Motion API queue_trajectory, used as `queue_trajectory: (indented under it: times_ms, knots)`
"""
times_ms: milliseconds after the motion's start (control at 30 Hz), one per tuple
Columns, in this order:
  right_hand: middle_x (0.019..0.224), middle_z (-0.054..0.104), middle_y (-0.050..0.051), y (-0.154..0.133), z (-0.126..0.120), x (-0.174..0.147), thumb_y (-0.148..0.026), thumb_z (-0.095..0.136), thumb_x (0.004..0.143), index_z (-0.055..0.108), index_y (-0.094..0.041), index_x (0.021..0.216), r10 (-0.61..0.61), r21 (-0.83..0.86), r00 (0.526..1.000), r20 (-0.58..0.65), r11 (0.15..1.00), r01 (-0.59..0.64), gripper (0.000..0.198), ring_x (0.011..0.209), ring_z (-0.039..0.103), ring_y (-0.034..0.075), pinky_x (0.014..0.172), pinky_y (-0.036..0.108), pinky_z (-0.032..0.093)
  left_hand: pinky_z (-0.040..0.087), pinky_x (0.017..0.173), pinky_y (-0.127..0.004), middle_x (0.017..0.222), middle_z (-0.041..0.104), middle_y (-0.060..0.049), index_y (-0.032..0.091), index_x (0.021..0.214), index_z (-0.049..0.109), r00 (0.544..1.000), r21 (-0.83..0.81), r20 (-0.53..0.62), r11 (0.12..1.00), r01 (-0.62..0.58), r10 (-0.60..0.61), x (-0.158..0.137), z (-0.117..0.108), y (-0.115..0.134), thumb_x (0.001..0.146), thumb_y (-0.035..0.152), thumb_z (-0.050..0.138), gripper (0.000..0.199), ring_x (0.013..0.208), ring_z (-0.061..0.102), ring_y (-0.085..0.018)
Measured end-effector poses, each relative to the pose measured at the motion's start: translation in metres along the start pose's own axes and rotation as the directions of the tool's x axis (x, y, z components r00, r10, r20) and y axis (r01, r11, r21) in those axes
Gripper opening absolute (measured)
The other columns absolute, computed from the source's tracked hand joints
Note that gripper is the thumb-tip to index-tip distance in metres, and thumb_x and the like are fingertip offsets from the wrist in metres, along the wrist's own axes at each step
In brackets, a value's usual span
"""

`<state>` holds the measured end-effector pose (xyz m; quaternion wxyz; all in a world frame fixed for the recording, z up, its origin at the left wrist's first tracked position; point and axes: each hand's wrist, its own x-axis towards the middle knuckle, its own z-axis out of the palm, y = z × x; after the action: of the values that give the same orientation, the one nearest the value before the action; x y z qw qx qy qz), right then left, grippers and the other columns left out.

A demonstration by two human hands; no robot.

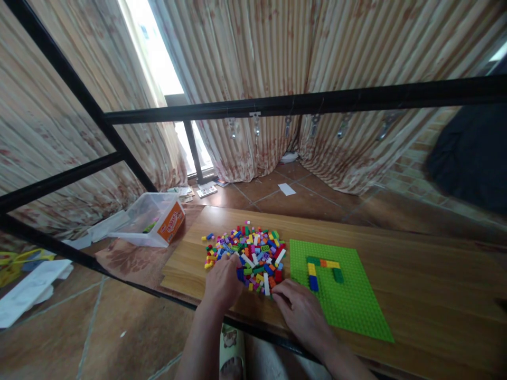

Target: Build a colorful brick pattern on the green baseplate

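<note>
Many bricks [249, 259], orange label [171, 223] unreadable

Here sit loose bricks [255, 252] in many colours, heaped on the bench [420, 279]; just beside them the green studded board [356, 303] lies flat, carrying a three-sided brick outline [324, 263], green, orange, yellow, blue, open nearside.

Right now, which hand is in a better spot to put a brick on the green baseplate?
Probably the right hand: it is beside the green baseplate. The left hand is farther away, at the near-left side of the brick pile.
</note>
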<state>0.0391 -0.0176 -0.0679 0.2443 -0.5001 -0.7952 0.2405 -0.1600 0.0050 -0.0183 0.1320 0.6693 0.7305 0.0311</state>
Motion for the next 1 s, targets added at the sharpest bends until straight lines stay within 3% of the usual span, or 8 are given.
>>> queue_trajectory:
  times_ms: [233, 333, 400, 500, 600, 700, 867, 1000]
  knots:
    - [0.084, 0.064, 0.002, -0.002, -0.003, 0.001, -0.019, 0.047, 0.091, 0.065, -0.021, 0.084, 0.004, 0.009, 1.000, -0.013, 1.000, -0.004, 0.019, 0.080, 0.060, 0.018, 0.075, 0.030, 0.045, 0.041, 0.080, -0.033, 0.098, 0.063, -0.011, 0.016, 0.094, 0.057, 0.999, -0.055, -0.041, 0.998, 0.004, -0.006, 0.001, -0.003, -0.007, 0.073, 0.019, 0.060, 0.022, 0.095, 0.059, -0.025]
    - [0.083, 0.064, 0.002, -0.002, -0.003, 0.001, -0.018, 0.049, 0.090, 0.065, -0.021, 0.084, 0.006, 0.028, 0.999, -0.036, 1.000, -0.005, 0.018, 0.079, 0.059, 0.017, 0.074, 0.030, 0.045, 0.042, 0.078, -0.033, 0.093, 0.065, -0.009, 0.015, 0.094, 0.059, 1.000, -0.287, -0.027, 0.958, 0.002, -0.010, 0.006, -0.007, -0.010, 0.072, 0.022, 0.063, 0.023, 0.089, 0.060, -0.024]
    - [0.084, 0.064, 0.002, -0.002, -0.005, 0.002, -0.019, 0.048, 0.090, 0.065, -0.022, 0.088, 0.004, 0.086, 0.996, -0.087, 0.996, 0.004, 0.018, 0.080, 0.060, 0.017, 0.074, 0.030, 0.046, 0.043, 0.074, -0.031, 0.090, 0.066, -0.007, 0.015, 0.094, 0.061, 0.998, -0.556, 0.024, 0.830, -0.038, 0.062, 0.007, -0.011, -0.008, 0.073, 0.026, 0.063, 0.024, 0.083, 0.060, -0.021]
    - [0.091, 0.065, 0.003, -0.004, -0.010, 0.002, -0.020, 0.048, 0.091, 0.063, -0.022, 0.098, 0.003, 0.232, 0.974, -0.225, 0.972, 0.051, 0.017, 0.083, 0.060, 0.016, 0.076, 0.028, 0.048, 0.043, 0.065, -0.026, 0.087, 0.065, -0.004, 0.015, 0.098, 0.062, 0.979, -0.873, 0.084, 0.488, -0.016, 0.183, 0.003, -0.018, 0.003, 0.072, 0.036, 0.066, 0.033, 0.074, 0.057, -0.016]
    - [0.097, 0.064, 0.005, -0.007, -0.018, 0.003, -0.023, 0.050, 0.090, 0.059, -0.023, 0.109, -0.008, 0.313, 0.934, -0.357, 0.941, 0.128, 0.021, 0.079, 0.060, 0.014, 0.072, 0.027, 0.050, 0.041, 0.059, -0.024, 0.077, 0.064, -0.003, 0.015, 0.102, 0.064, 0.956, -0.968, 0.178, 0.215, 0.128, 0.232, -0.003, -0.021, 0.019, 0.070, 0.041, 0.071, 0.042, 0.066, 0.053, -0.013]
    - [0.103, 0.062, 0.007, -0.008, -0.025, 0.001, -0.025, 0.051, 0.090, 0.055, -0.024, 0.119, -0.039, 0.315, 0.912, -0.408, 0.932, 0.180, 0.029, 0.078, 0.060, 0.014, 0.072, 0.028, 0.052, 0.043, 0.061, -0.025, 0.075, 0.063, -0.003, 0.015, 0.099, 0.066, 0.916, -0.965, 0.261, 0.073, 0.251, 0.303, -0.008, -0.019, 0.034, 0.069, 0.042, 0.074, 0.041, 0.069, 0.055, -0.014]
    - [0.103, 0.065, 0.005, -0.006, -0.031, -0.003, -0.023, 0.051, 0.090, 0.060, -0.025, 0.115, -0.055, 0.268, 0.909, -0.414, 0.947, 0.179, 0.026, 0.093, 0.062, 0.016, 0.080, 0.029, 0.052, 0.046, 0.063, -0.025, 0.076, 0.063, -0.005, 0.015, 0.096, 0.066, 0.845, -0.934, 0.344, 0.054, 0.354, 0.409, -0.011, -0.003, 0.055, 0.072, 0.043, 0.072, 0.037, 0.072, 0.058, -0.015]
    - [0.099, 0.066, 0.006, 0.002, -0.034, -0.007, -0.024, 0.047, 0.092, 0.062, -0.024, 0.109, -0.039, 0.185, 0.926, -0.376, 0.976, 0.116, 0.022, 0.092, 0.062, 0.018, 0.080, 0.031, 0.052, 0.044, 0.060, -0.023, 0.070, 0.061, -0.003, 0.015, 0.085, 0.064, 0.850, -0.935, 0.352, 0.115, 0.335, 0.392, -0.009, 0.013, 0.067, 0.071, 0.050, 0.070, 0.039, 0.066, 0.056, -0.013]
